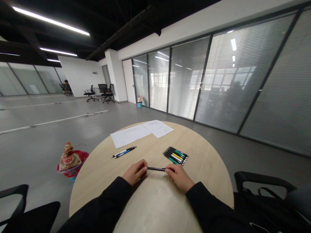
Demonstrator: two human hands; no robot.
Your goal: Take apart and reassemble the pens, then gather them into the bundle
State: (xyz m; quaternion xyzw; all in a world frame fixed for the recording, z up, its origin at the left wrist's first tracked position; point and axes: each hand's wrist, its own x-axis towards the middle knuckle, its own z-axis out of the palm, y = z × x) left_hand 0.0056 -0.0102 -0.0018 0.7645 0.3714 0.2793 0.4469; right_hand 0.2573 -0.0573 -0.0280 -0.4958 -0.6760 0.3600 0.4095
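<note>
One black pen [155,169] is pinched by the left hand [135,172] at nine o'clock, right hand [179,176] at three.

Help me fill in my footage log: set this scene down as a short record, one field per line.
Surface: round wooden table
Left hand: pinches one end of a black pen
Right hand: at the pen's other end, gripping it
Pen's pose: roughly level, spanning the gap between the hands
Beyond right hand: a row of pens with green, yellow and white among black
Beyond left hand: two pens, one blue
Far edge: two paper sheets
Floor, left: a reddish bin
</note>
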